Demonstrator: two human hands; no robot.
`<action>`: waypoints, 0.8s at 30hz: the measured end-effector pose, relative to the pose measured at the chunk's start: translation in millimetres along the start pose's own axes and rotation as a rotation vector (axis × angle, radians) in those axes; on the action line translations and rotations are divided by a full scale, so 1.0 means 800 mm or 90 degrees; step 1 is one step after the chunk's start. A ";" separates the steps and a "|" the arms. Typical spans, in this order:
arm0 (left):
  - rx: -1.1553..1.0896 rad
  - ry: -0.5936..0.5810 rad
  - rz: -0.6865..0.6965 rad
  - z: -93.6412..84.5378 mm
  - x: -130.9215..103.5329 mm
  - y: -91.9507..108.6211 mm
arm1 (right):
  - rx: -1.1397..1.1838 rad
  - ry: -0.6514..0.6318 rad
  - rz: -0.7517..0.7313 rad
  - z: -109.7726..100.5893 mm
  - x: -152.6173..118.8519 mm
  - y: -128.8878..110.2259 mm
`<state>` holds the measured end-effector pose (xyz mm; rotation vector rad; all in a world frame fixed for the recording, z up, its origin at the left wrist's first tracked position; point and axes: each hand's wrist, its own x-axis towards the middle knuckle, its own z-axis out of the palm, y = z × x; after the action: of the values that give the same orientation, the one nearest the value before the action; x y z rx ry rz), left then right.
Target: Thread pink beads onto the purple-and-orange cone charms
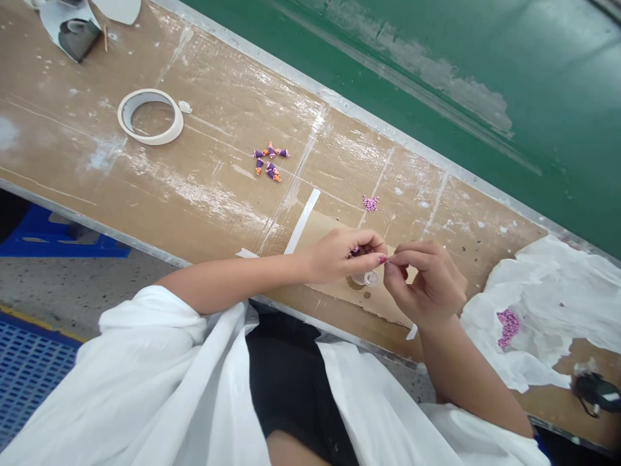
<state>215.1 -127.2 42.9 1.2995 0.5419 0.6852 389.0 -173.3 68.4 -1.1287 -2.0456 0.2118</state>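
Note:
My left hand (342, 255) pinches a small purple piece between thumb and fingers, just above the brown workbench (218, 188). My right hand (427, 281) meets it fingertip to fingertip, its fingers closed on something too small to make out. Under the two hands sits a small clear round container (369, 279). A cluster of several small purple-and-orange pieces (270, 162) lies farther back on the bench. A little heap of pink beads (370, 202) lies just beyond my hands.
A roll of masking tape (150, 116) lies at the back left. White crumpled paper (543, 310) with a pile of pink beads (507, 327) is at the right. A green conveyor belt (460, 71) runs behind the bench. A black object (596, 391) sits at the far right edge.

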 end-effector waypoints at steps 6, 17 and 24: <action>-0.063 -0.023 0.005 0.001 0.000 -0.006 | 0.049 -0.010 0.051 0.002 0.000 -0.001; -0.056 -0.009 0.007 0.000 0.000 -0.003 | 0.122 -0.026 0.101 -0.001 -0.003 -0.002; -0.052 0.014 0.010 0.001 0.001 -0.004 | 0.186 -0.017 0.134 -0.005 0.002 0.001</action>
<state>216.6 -127.9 39.8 1.2222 0.5170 0.7291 391.7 -172.3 71.6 -1.1584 -1.8427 0.6120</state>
